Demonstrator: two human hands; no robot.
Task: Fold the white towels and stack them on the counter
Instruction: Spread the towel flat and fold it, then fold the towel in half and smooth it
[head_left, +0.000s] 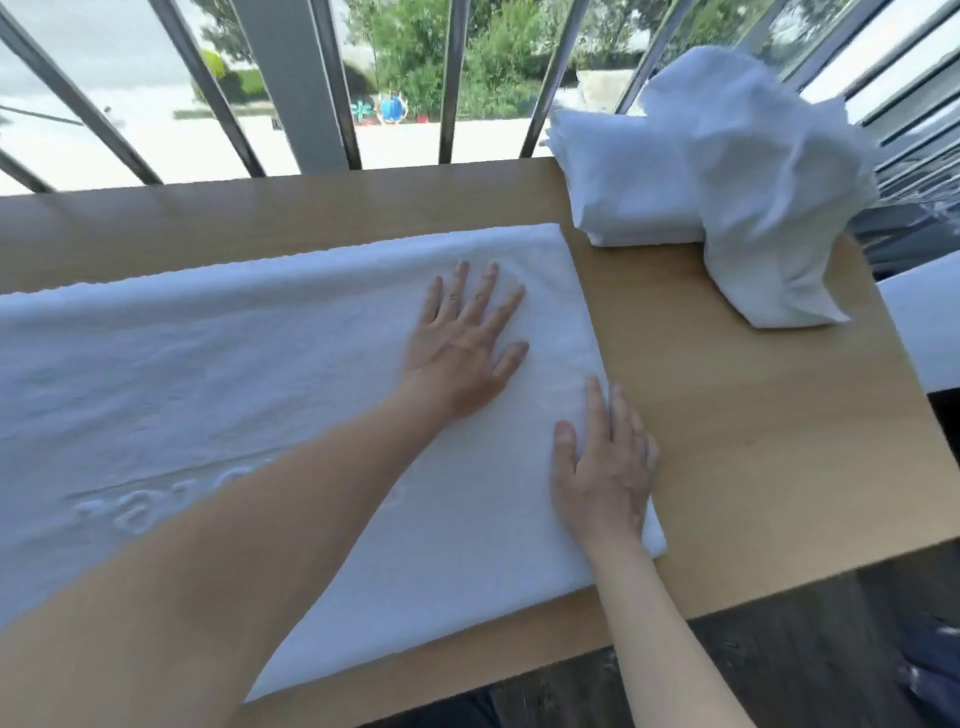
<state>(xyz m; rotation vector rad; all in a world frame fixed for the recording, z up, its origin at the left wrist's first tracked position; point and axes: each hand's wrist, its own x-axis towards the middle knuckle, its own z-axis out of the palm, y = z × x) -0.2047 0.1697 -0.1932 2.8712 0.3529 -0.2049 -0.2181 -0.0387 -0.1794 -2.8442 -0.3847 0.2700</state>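
A large white towel (218, 374) lies spread flat across the wooden counter (753, 415), running off the left edge of view. My left hand (465, 343) presses flat on it with fingers spread, near its right end. My right hand (605, 462) rests flat on the towel's right edge, fingers straight and partly over the bare wood. At the back right sits a pile of white towels (649, 202), folded ones below and a crumpled one (769, 208) draped over them and down onto the counter.
Metal window bars (452, 78) rise right behind the counter's far edge. The counter ends at the right, where a white surface (924, 322) lies lower. Dark floor (779, 665) shows below the near edge.
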